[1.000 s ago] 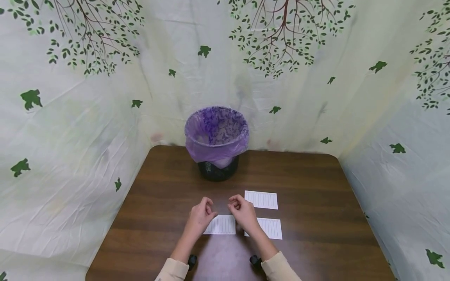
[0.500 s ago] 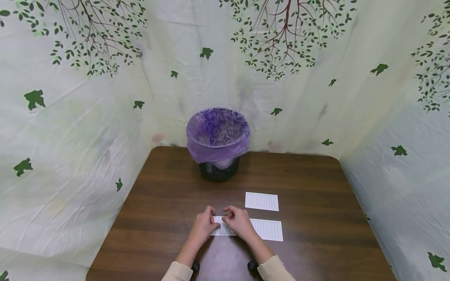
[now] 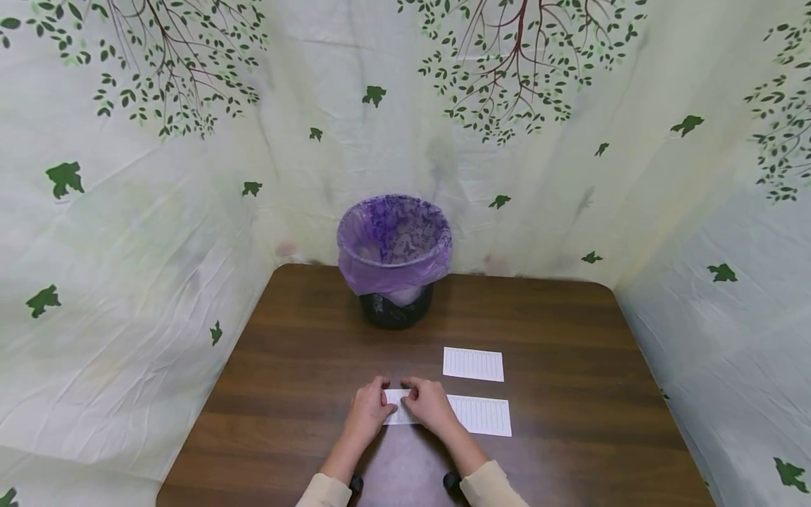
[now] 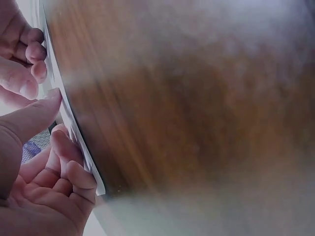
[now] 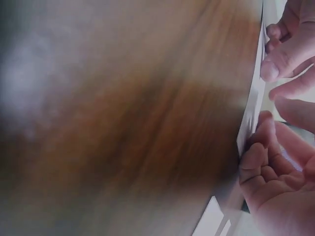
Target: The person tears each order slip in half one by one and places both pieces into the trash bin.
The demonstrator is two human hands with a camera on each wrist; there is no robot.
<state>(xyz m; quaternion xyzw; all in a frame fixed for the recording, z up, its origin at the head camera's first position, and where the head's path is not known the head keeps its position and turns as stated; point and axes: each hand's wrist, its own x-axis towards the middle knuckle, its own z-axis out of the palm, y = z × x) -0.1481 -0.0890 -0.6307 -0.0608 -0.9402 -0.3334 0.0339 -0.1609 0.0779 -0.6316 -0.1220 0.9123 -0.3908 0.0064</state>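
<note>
both hands are sitting closer together and a little farther from the bin (image 3: 395,311) than a second ago, the right hand (image 3: 427,404) shifting inward and the gap between the fingertips narrowing. on the person's side of the bin, directly in front of it, the middle card (image 3: 399,418) is lying on the worktop (image 3: 291,352), its right part disappearing under the right hand. fingers of the left hand (image 3: 367,404) are curling at the card's left end, its thumb seemingly touching the lined face; those of the right hand are curling too, but whether either hand is truly pinching the card i cannot tell. both wrist views are showing it almost edge-on, so how flat it is lying is also staying unclear. for handling it well, i am judging that light, matching contact from both sides is mattering most: thin card is likely to be bending or skidding if one thumb is pressing harder. working the fingertips along the edge is probably giving more control than pushing on the face. right of the bin's front, the far card (image 3: 473,364) and the near-right card (image 3: 488,417) are resting; the right hand is overlapping the nearer one from above, so keeping that wrist raised is seeming wise.
</note>
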